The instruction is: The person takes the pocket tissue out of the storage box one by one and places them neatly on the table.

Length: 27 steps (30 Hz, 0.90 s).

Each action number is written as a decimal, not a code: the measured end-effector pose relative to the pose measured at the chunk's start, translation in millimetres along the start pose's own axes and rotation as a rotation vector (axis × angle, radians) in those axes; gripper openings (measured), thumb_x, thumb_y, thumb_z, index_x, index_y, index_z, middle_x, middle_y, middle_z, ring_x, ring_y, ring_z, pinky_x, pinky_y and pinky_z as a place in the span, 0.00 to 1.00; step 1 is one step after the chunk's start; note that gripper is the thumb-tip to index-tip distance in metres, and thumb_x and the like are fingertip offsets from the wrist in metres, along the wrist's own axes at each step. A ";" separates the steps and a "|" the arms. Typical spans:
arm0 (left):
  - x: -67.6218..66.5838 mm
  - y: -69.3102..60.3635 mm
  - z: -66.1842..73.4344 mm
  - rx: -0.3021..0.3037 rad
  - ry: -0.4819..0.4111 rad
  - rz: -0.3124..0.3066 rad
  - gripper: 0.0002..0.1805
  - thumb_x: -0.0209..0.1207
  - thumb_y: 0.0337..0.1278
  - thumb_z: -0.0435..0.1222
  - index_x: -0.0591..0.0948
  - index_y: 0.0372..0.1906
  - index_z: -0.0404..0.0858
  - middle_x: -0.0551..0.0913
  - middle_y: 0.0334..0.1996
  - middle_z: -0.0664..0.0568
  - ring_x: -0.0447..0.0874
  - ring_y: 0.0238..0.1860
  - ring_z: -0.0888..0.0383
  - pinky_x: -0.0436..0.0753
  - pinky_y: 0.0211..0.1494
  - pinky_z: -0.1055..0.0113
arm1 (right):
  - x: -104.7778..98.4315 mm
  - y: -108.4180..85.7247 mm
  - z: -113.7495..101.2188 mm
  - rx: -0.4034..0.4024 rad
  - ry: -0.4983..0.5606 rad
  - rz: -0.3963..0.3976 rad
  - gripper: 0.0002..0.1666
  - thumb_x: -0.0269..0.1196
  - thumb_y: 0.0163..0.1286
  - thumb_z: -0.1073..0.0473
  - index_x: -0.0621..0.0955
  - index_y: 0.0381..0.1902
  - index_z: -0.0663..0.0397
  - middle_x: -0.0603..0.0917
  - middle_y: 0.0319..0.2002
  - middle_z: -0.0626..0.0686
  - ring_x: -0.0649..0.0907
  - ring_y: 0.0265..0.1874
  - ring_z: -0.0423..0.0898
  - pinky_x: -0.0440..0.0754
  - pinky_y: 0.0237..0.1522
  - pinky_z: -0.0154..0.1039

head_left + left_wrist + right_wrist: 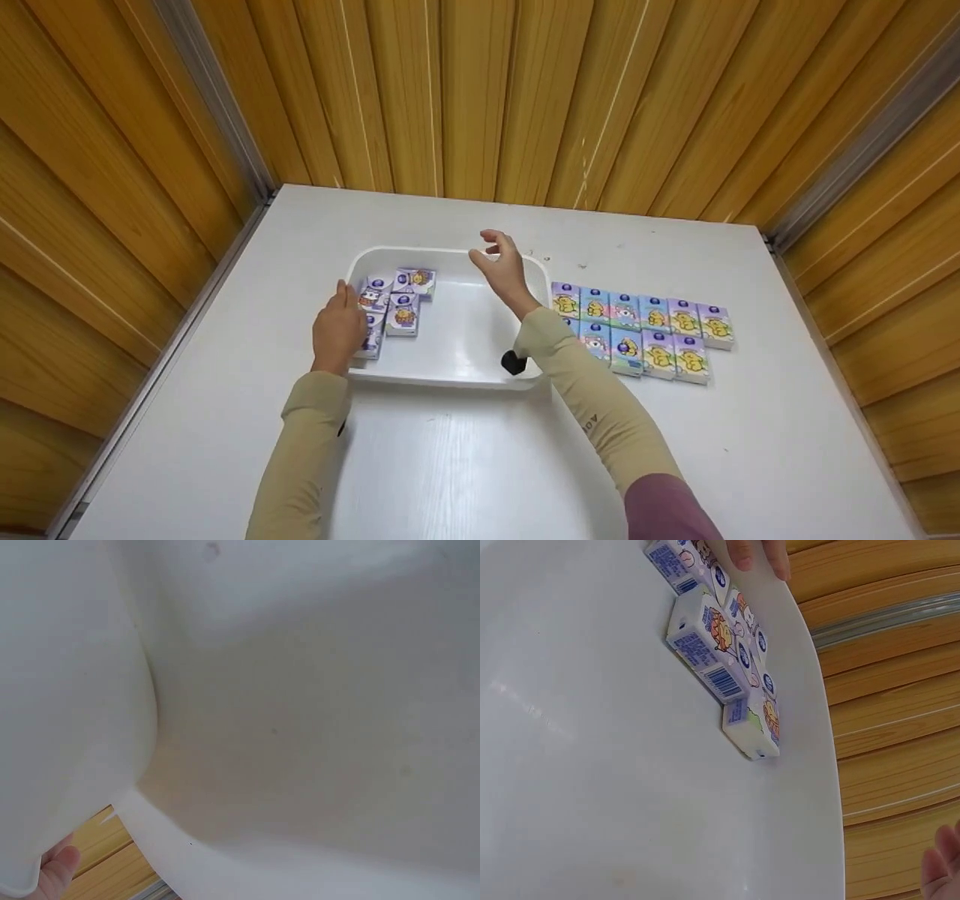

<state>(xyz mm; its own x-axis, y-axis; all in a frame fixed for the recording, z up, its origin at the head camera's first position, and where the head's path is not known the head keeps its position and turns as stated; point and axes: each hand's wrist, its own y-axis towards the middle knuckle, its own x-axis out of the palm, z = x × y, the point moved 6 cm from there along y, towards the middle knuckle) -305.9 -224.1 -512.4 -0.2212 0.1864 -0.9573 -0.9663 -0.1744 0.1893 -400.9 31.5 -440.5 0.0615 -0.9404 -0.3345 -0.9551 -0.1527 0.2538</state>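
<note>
As the left hand [337, 330] lies straight-fingered at nine o'clock on a white, rectangular plastic tray [457, 330], long axis nine-to-three, beside four purple-and-white boxy packs [403, 314], the right hand [505, 268], empty, loosely curved, hovers at one o'clock.

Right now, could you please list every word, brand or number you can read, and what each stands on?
"A": on the right sleeve; the letters beside it are too blurred to be sure of.
Packs in the tub: print and a barcode, too blurred to read.
Rows of packs on the table: labels too small to read.
</note>
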 end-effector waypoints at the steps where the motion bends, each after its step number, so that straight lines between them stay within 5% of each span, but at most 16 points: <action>1: -0.4 -0.1 0.1 0.002 -0.003 0.008 0.30 0.48 0.58 0.38 0.59 0.63 0.27 0.59 0.63 0.35 0.71 0.52 0.40 0.73 0.55 0.52 | 5.1 0.0 1.5 0.019 0.000 -0.034 0.24 0.60 0.56 0.59 0.72 0.52 0.60 0.74 0.50 0.59 0.74 0.46 0.53 0.74 0.47 0.42; 4: -1.6 -0.4 0.6 0.013 -0.011 0.035 0.29 0.48 0.57 0.37 0.60 0.62 0.26 0.61 0.62 0.34 0.72 0.51 0.40 0.73 0.54 0.52 | 20.9 -1.3 6.7 0.102 0.035 -0.151 0.28 0.60 0.56 0.59 0.69 0.55 0.60 0.72 0.53 0.60 0.73 0.49 0.54 0.73 0.51 0.45; 8: -1.5 -0.9 0.4 0.021 -0.009 0.041 0.29 0.48 0.57 0.37 0.61 0.61 0.26 0.61 0.62 0.34 0.71 0.52 0.40 0.73 0.54 0.52 | 41.5 -8.1 18.4 0.328 0.150 -0.304 0.33 0.60 0.57 0.58 0.63 0.60 0.57 0.67 0.57 0.61 0.70 0.55 0.56 0.70 0.55 0.52; 15: -1.5 -1.4 -0.1 0.021 0.001 0.037 0.29 0.48 0.58 0.38 0.60 0.62 0.26 0.60 0.63 0.35 0.72 0.51 0.40 0.73 0.54 0.52 | 68.9 -28.3 35.4 0.689 0.335 -0.428 0.39 0.58 0.58 0.58 0.55 0.64 0.54 0.63 0.60 0.63 0.67 0.58 0.61 0.71 0.54 0.54; 21: -1.4 -1.4 0.9 0.025 0.017 0.029 0.30 0.48 0.58 0.39 0.60 0.62 0.26 0.60 0.63 0.35 0.71 0.54 0.41 0.73 0.55 0.53 | 87.6 -41.9 38.4 0.818 0.472 -0.419 0.33 0.58 0.57 0.58 0.59 0.60 0.53 0.60 0.61 0.66 0.67 0.58 0.62 0.69 0.54 0.58; 27: -0.3 -0.9 1.4 0.009 0.034 0.013 0.30 0.47 0.59 0.39 0.59 0.62 0.27 0.58 0.64 0.36 0.69 0.55 0.41 0.72 0.56 0.53 | 104.6 -52.6 37.4 0.851 0.508 -0.376 0.33 0.58 0.57 0.58 0.60 0.60 0.52 0.61 0.61 0.64 0.65 0.60 0.60 0.67 0.57 0.57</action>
<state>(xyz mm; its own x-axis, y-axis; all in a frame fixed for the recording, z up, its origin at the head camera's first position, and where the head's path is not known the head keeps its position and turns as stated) -305.1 -222.7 -512.0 -0.2292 0.1510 -0.9616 -0.9646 -0.1677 0.2036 -355.1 -47.5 -522.8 0.3215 -0.9236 0.2088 -0.7257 -0.3820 -0.5722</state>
